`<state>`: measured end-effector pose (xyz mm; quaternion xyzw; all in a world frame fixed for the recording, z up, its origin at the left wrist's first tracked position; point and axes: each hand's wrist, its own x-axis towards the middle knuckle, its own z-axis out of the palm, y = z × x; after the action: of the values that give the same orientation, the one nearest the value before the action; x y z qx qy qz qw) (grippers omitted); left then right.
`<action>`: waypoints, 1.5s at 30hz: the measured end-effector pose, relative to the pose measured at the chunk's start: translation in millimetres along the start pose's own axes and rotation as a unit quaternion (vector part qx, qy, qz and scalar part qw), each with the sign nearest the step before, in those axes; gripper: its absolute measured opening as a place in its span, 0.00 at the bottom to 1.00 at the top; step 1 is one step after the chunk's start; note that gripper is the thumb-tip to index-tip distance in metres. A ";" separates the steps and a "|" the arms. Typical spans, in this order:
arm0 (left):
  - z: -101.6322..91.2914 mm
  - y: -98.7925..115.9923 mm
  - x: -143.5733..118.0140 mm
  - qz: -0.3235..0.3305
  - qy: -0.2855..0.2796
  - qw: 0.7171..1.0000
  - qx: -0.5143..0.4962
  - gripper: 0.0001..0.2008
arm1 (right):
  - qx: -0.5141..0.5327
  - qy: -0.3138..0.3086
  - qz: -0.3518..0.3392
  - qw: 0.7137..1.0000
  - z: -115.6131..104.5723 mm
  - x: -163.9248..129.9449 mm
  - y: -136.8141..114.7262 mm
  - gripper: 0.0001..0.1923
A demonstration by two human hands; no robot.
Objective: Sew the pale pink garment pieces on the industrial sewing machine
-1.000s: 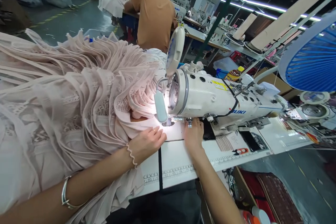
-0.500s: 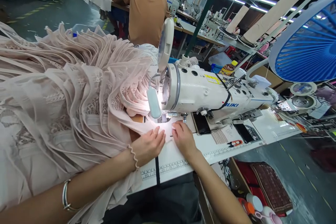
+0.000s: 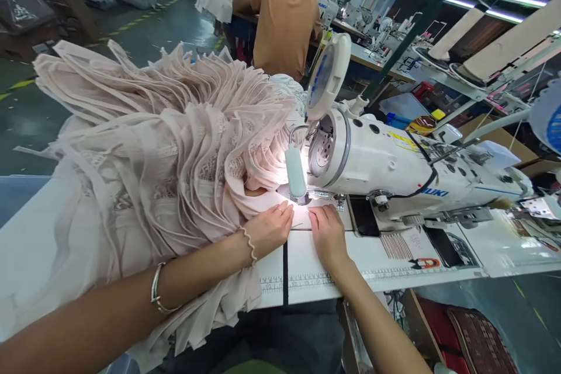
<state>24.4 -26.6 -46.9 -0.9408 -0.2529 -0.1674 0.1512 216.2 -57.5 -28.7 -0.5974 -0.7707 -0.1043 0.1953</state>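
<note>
In front of the sewing machine (image 3: 368,155), the left hand (image 3: 270,227) is lying with its fingers close together and slightly bent, touching a pale pink strip of the lace-trimmed garments (image 3: 193,146). The right hand (image 3: 329,236) is curving its fingers toward that strip, just in front of the machine's needle end. Lamp glare is washing out the cloth there, so I cannot tell whether either thumb is pinching it.

The garments are heaping up left of the machine, their folds reaching its lamp (image 3: 295,172) and crowding the left forearm. A narrow gap is separating the hands. In front of the machine, white tabletop (image 3: 307,254) is stretching to a straight front edge, where a printed ruler scale (image 3: 307,282) is running. Right of the hands, a smartphone (image 3: 364,219) is lying against the machine's base, with orange-handled snips (image 3: 424,263) farther right.

Blue lettering on the machine's arm is reading "UKI", a black band crossing just before it; above, a yellow label (image 3: 403,141) is showing illegible print.
</note>
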 end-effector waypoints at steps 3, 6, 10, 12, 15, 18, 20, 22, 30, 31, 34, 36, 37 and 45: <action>-0.2 2.4 0.0 -0.005 -0.001 1.000 -0.004 0.19 | -0.054 -0.058 -0.007 0.997 -8.1 4.7 -2.0 0.14; -2.9 3.0 2.3 -0.007 -0.009 1.000 -0.004 0.19 | -0.120 -0.125 0.016 0.985 -15.4 17.7 -1.7 0.16; -7.3 0.3 6.6 0.007 -0.023 0.999 -0.033 0.18 | -0.123 -0.196 0.039 0.972 -13.5 34.6 -3.6 0.11; -8.9 -4.1 7.4 -0.027 -0.032 0.997 -0.069 0.18 | -0.081 -0.203 0.044 0.975 -8.3 36.7 -9.0 0.09; -10.6 -11.8 5.9 -0.139 -0.017 0.978 -0.152 0.18 | -0.042 -0.179 0.071 0.980 -1.1 31.6 -19.8 0.09; -11.0 -13.3 2.6 -0.152 0.011 0.956 -0.251 0.20 | -0.037 -0.157 0.092 0.983 1.9 23.9 -26.0 0.06; -10.5 -9.0 0.7 -0.097 0.005 0.960 -0.262 0.21 | -0.025 -0.155 0.100 0.983 2.1 21.2 -26.1 0.05; -9.2 -2.8 -0.6 -0.051 -0.014 0.974 -0.218 0.20 | -0.008 -0.154 0.105 0.982 1.6 20.5 -24.1 0.05; -2.9 5.4 -1.5 -0.033 -0.016 0.994 -0.103 0.18 | 0.022 -0.133 0.093 0.986 2.7 18.2 -19.4 0.09; -3.2 5.2 -1.5 -0.032 -0.016 0.994 -0.099 0.18 | 0.025 -0.133 0.093 0.986 2.9 18.0 -19.6 0.09; -6.2 4.9 -0.6 -0.030 -0.021 0.995 -0.090 0.18 | 0.041 -0.139 0.099 0.984 0.8 18.6 -18.6 0.10; -8.7 4.5 0.8 -0.030 -0.026 0.996 -0.085 0.18 | 0.079 -0.154 0.103 0.979 -3.8 18.9 -14.7 0.11; -9.4 4.1 1.6 -0.029 -0.027 0.996 -0.081 0.18 | 0.112 -0.167 0.095 0.975 -6.7 18.4 -11.4 0.10; 5.2 3.2 2.9 -0.014 0.005 0.997 -0.071 0.16 | 0.181 -0.068 -0.084 0.977 -10.1 0.6 14.0 0.17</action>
<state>29.7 -26.2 -51.2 -0.9447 -0.2532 -0.1914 0.0830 231.4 -57.3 -20.3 -0.4907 -0.8360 0.0621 0.2378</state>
